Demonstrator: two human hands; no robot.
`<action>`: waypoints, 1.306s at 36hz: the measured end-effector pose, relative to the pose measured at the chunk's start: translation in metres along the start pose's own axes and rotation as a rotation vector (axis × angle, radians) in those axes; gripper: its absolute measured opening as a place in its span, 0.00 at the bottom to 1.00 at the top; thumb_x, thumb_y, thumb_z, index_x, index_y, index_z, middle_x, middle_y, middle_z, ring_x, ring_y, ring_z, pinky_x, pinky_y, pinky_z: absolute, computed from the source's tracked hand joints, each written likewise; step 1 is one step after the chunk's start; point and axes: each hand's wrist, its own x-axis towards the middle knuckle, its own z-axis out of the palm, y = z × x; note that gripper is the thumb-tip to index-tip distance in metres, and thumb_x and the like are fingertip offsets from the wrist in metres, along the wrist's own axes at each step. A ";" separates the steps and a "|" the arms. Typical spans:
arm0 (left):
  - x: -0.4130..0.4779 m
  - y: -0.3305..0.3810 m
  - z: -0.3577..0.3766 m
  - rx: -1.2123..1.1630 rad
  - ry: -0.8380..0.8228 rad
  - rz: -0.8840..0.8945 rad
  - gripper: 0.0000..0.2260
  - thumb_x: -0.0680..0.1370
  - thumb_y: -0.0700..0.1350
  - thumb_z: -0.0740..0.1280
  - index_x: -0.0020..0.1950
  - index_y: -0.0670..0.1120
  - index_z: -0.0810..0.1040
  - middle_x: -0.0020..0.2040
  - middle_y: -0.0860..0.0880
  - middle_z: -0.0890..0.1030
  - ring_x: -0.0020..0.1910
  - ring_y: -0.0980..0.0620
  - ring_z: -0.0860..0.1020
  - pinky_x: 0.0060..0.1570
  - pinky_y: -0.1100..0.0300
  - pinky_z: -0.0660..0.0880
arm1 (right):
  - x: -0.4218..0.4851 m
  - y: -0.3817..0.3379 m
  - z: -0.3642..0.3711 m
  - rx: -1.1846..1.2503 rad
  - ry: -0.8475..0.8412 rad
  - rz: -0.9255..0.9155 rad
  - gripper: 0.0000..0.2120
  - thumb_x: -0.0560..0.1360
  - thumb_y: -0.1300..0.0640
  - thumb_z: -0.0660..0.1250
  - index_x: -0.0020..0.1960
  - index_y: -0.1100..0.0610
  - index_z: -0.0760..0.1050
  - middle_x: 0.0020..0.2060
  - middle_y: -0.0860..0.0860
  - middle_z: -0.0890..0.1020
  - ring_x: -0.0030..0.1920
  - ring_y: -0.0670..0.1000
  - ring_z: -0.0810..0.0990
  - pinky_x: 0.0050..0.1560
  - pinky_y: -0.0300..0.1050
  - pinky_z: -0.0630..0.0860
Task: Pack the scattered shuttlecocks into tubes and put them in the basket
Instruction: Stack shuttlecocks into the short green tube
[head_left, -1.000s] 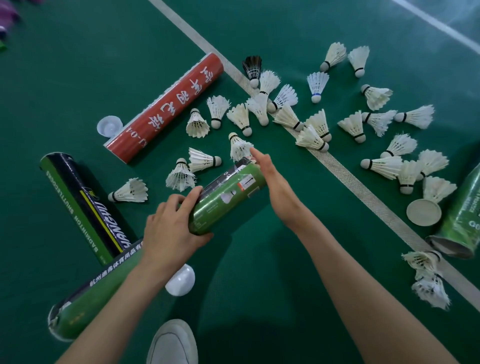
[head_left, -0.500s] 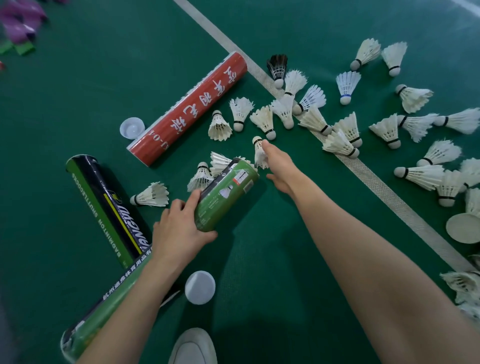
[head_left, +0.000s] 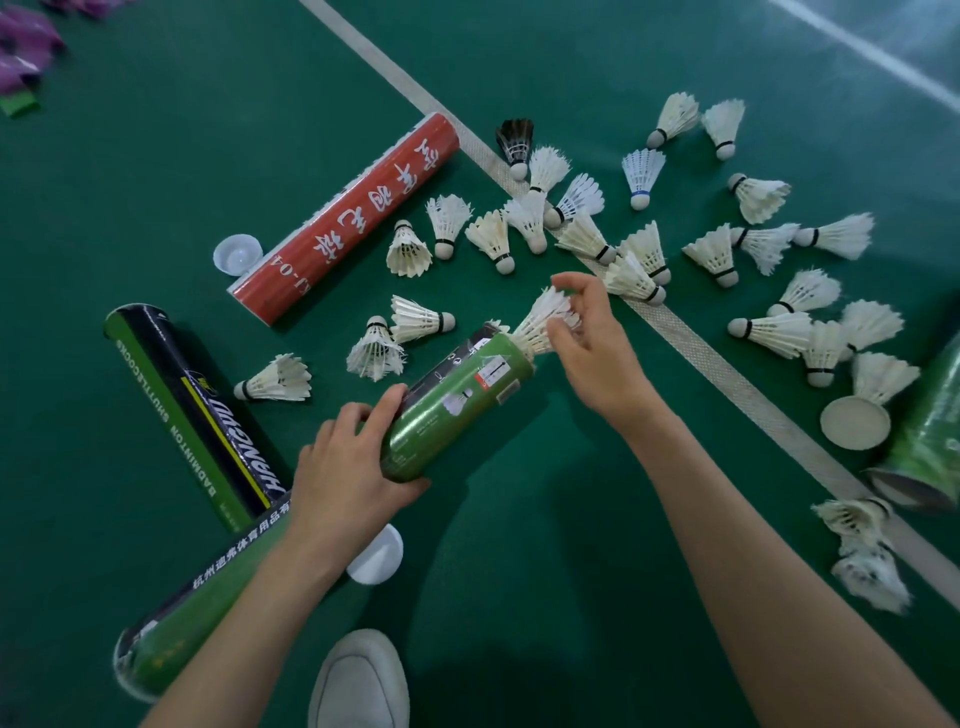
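My left hand (head_left: 353, 467) grips the near end of a green tube (head_left: 457, 400), held tilted above the floor with its open mouth up and to the right. My right hand (head_left: 592, 338) pinches the feathers of a white shuttlecock (head_left: 543, 325) whose cork end is inside the tube's mouth. Several white shuttlecocks (head_left: 639, 254) lie scattered on the green court floor beyond, with one black shuttlecock (head_left: 515, 139) among them. No basket is in view.
A red tube (head_left: 348, 218), a black-and-green tube (head_left: 197, 415) and a long green tube (head_left: 208, 587) lie on the floor at left. Another green tube (head_left: 930, 441) is at the right edge. Loose caps (head_left: 238, 254) (head_left: 376, 556) (head_left: 854, 422) lie nearby. My white shoe (head_left: 358, 680) is below.
My right hand picked a shuttlecock off the floor near the tube's mouth and brought it cork-first into the tube. My left hand kept hold of the tube.
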 end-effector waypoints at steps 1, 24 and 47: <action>-0.003 0.002 0.000 -0.014 0.004 0.022 0.41 0.66 0.60 0.73 0.74 0.60 0.55 0.58 0.52 0.69 0.55 0.48 0.70 0.53 0.51 0.71 | -0.004 -0.002 -0.001 0.001 -0.025 0.000 0.16 0.81 0.61 0.55 0.68 0.53 0.64 0.50 0.48 0.73 0.39 0.43 0.72 0.39 0.33 0.68; -0.009 -0.014 0.000 -0.003 -0.054 -0.153 0.39 0.65 0.61 0.72 0.71 0.61 0.56 0.55 0.52 0.70 0.53 0.48 0.71 0.49 0.51 0.74 | 0.007 -0.001 0.067 0.190 -0.210 0.204 0.21 0.82 0.42 0.48 0.68 0.48 0.71 0.67 0.48 0.72 0.65 0.44 0.69 0.66 0.43 0.62; 0.033 -0.070 -0.016 -0.073 -0.003 -0.359 0.42 0.66 0.60 0.73 0.74 0.58 0.53 0.57 0.49 0.70 0.54 0.46 0.72 0.48 0.52 0.74 | 0.108 0.036 0.134 -0.920 -0.309 -0.334 0.19 0.71 0.73 0.61 0.57 0.56 0.65 0.70 0.52 0.64 0.61 0.59 0.70 0.44 0.48 0.65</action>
